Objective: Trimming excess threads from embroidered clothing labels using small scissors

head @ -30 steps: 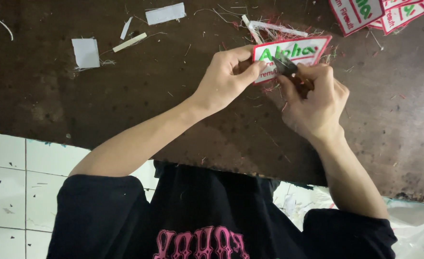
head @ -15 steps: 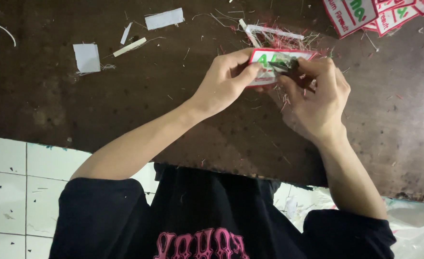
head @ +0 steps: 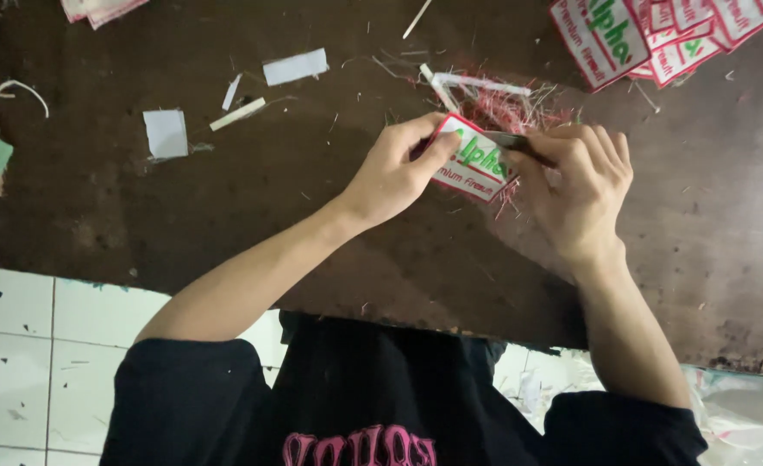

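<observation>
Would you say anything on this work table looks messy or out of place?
Yes. Red thread clippings lie strewn on the dark table just beyond the patch held by both hands, and white scraps are scattered to the left.

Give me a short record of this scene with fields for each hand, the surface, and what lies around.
left hand: pinches the left edge of a patch, white with a red border
right hand: holds a small dark tool against the patch
surface: dark brown table
near the hands: red thread scraps
top right: stack of patches
left side: white paper scraps
</observation>
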